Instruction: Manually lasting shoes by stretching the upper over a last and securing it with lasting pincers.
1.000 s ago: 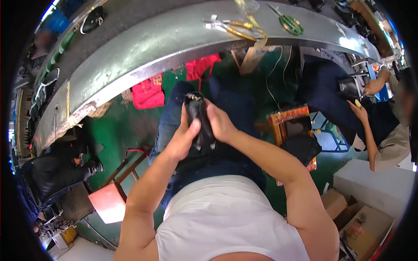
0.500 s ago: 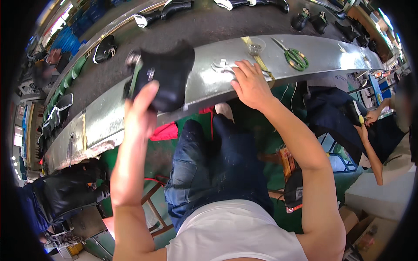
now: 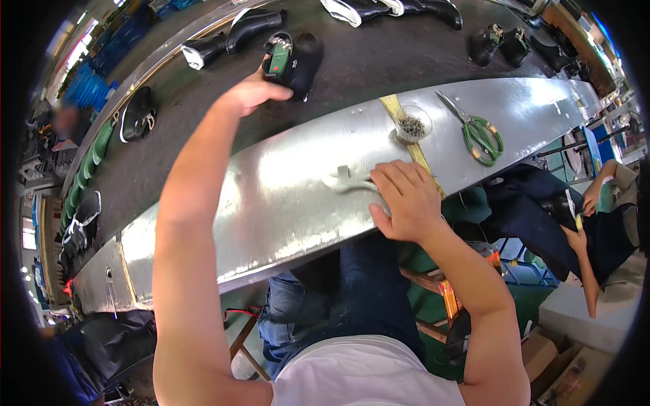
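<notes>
My left hand [image 3: 252,95] is stretched out over the dark belt, closed at the side of a black boot [image 3: 307,64]. A green shoe last [image 3: 278,57] shows in the boot's opening. The thumb lies along the boot's near edge, and the other fingers are mostly hidden behind it. On the shiny metal ledge, my right hand [image 3: 409,199] has its fingers bent over the handles of metal pincers [image 3: 344,181]. The pincers lie with their curved jaws pointing left. Just beyond this hand stands a clear cup [image 3: 411,126] of small nails.
Green-handled scissors [image 3: 481,139] lie right of the cup. More black boots [image 3: 254,30] and lasted shoes [image 3: 486,44] stand along the dark belt [image 3: 379,64]. At the right, a co-worker's hands [image 3: 577,238] hold a shoe. A wooden stool [image 3: 428,287] stands under the ledge.
My left hand has carried the boot away from me, from above the ledge to the belt. The right hand has closed over the pincers' handles. My view has shifted slightly.
</notes>
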### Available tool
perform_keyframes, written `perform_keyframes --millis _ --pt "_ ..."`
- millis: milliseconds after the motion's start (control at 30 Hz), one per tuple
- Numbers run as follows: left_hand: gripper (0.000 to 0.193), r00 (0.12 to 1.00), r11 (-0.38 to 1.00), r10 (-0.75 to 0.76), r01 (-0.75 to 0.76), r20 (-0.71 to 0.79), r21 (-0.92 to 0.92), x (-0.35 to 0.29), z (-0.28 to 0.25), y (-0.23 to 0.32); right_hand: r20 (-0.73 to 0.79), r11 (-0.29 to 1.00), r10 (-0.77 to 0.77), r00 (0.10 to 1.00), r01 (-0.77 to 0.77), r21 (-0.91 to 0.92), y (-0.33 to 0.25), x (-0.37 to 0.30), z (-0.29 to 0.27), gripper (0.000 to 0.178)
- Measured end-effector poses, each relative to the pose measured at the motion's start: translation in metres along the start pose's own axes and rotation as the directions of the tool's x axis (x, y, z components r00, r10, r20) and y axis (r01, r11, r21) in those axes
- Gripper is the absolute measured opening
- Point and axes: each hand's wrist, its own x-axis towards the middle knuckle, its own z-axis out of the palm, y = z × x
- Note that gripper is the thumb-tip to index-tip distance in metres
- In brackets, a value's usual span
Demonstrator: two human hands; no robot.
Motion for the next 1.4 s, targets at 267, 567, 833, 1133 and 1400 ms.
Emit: perform_keyframes --millis 267,567,833,1133,1400 --pt "0.075 0.693 0.765 0.148 0.372 -0.705 0.526 0.101 -0.09 -0.052 0.08 0.999 0.035 0.996 -0.035 0.0 0.009 -0.002 -0.001 0.047" --pt "0.077 0.706 0.725 0.127 0.414 -0.697 0.551 0.168 -0.163 -0.091 0.08 0.997 0.081 0.994 -0.081 -0.012 -0.001 -0.003 -0.001 0.038" --pt "0.043 0.666 0.945 -0.277 0.059 -0.692 -0.322 0.014 -0.128 -0.009 0.051 0.997 0.047 0.998 -0.05 0.055 -0.006 0.002 -0.004 0.042" --pt "0.075 0.84 0.498 0.307 -0.543 -0.448 -0.677 -0.333 -0.03 0.043 -0.023 0.997 0.059 0.998 -0.06 -0.043 -0.012 -0.007 0.002 0.048" --pt "0.07 0.882 0.768 -0.064 -0.255 -0.467 -0.587 -0.512 0.174 -0.043 0.116 0.966 0.081 0.99 -0.049 -0.256 -0.035 -0.044 -0.01 0.06"
